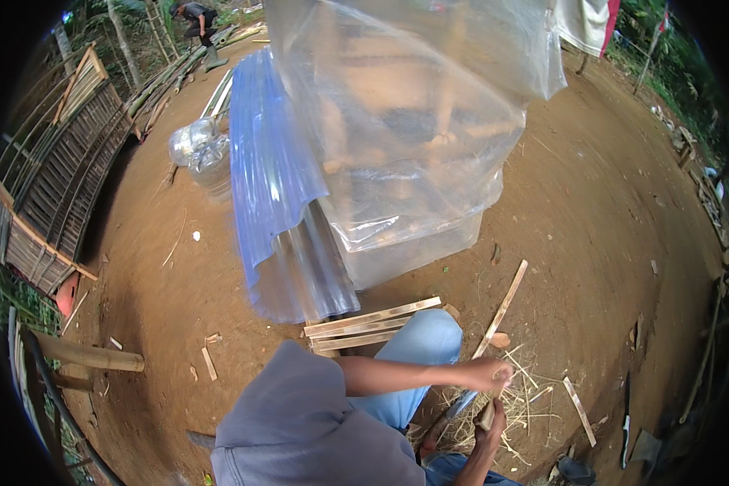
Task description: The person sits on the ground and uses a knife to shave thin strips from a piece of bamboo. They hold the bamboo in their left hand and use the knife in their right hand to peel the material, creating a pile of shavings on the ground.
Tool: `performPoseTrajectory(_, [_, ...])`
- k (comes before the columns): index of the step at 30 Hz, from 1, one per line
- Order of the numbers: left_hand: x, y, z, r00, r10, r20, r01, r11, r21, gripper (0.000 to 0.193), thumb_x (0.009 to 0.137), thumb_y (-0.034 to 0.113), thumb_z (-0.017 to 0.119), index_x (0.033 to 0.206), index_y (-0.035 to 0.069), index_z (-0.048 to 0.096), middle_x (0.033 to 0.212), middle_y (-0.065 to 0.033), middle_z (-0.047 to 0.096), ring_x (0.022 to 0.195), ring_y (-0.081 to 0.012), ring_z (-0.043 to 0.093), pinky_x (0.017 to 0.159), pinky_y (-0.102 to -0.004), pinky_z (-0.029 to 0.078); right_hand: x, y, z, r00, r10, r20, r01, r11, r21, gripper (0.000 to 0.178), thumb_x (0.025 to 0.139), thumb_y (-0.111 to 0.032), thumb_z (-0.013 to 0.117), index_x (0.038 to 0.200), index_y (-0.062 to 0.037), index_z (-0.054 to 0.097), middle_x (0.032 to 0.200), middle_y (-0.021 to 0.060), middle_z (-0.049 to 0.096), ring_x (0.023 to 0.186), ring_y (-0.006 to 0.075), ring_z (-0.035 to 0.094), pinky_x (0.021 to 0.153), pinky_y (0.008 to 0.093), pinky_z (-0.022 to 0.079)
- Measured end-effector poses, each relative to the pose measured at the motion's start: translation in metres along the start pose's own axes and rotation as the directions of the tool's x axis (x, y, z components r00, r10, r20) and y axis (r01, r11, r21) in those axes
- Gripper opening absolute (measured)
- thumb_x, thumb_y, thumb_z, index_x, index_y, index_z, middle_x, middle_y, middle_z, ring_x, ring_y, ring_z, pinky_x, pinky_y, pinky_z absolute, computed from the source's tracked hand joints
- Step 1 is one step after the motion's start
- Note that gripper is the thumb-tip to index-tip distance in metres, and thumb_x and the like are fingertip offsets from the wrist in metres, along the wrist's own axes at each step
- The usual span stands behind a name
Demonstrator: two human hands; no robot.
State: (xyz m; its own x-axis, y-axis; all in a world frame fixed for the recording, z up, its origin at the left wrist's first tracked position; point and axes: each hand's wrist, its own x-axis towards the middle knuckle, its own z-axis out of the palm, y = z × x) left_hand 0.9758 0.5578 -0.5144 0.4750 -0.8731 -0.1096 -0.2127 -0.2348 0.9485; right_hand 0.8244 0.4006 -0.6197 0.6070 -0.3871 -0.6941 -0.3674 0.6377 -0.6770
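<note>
Looks like wood-trimming's in hand: around five o'clock, the right hand is wrapped round a tan piece by pale shavings. Can't tell the left hand's grip. Next stroke probably needs steady bracing.

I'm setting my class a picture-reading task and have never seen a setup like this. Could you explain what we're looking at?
There is no machine here, only a person's two bare hands. The single picture comes from a wide fisheye camera worn on the head, looking down, so straight edges bend near the rim. The right hand grips a light, wood-coloured piece. The left hand is close by; blur hides whether it holds anything. Thin pale shavings lie on the brown ground. To their left are wooden strips, and farther off stand a bluish corrugated sheet and clear plastic sheeting.
</note>
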Motion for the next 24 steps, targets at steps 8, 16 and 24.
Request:
performPoseTrajectory(8, [-0.085,-0.016,0.07,0.945,0.313,-0.093,-0.307,0.948,0.08,0.055,0.087,0.003,0.057,0.139,0.006,0.039,0.14,-0.0166,0.036,0.122,-0.0337,0.049,0.098,-0.0458,0.042,0.028,0.019,0.019,0.958,0.102,0.267,-0.156,0.97,0.189,0.028,0.098,-0.03,0.049,0.101,-0.0033,0.056,0.077,0.0073,0.06,0.066,0.0188,0.061,0.058,0.0354,0.051])
performPoseTrajectory(16, [-0.061,-0.004,0.059,0.802,0.462,-0.379,-0.39,0.885,0.254,0.035,0.09,0.02,0.061,0.118,0.003,0.049,0.111,-0.0169,0.053,0.105,-0.035,0.053,0.093,-0.0455,0.044,-0.004,0.009,0.057,0.946,-0.059,0.318,-0.052,0.942,0.331,0.029,0.101,-0.035,0.048,0.101,-0.0083,0.059,0.092,0.0037,0.061,0.083,0.017,0.062,0.071,0.0344,0.055])
performPoseTrajectory(24, [-0.022,0.012,0.005,0.687,0.541,-0.485,-0.361,0.834,0.418,0.033,0.096,0.015,0.055,0.124,0.003,0.043,0.114,-0.0227,0.052,0.103,-0.0414,0.056,0.086,-0.0487,0.048,-0.049,-0.017,0.055,0.967,-0.109,0.231,0.052,0.969,0.24,0.03,0.102,-0.036,0.045,0.084,-0.0138,0.054,0.059,-0.0051,0.046,0.048,0.0077,0.041,0.048,0.0248,0.033])
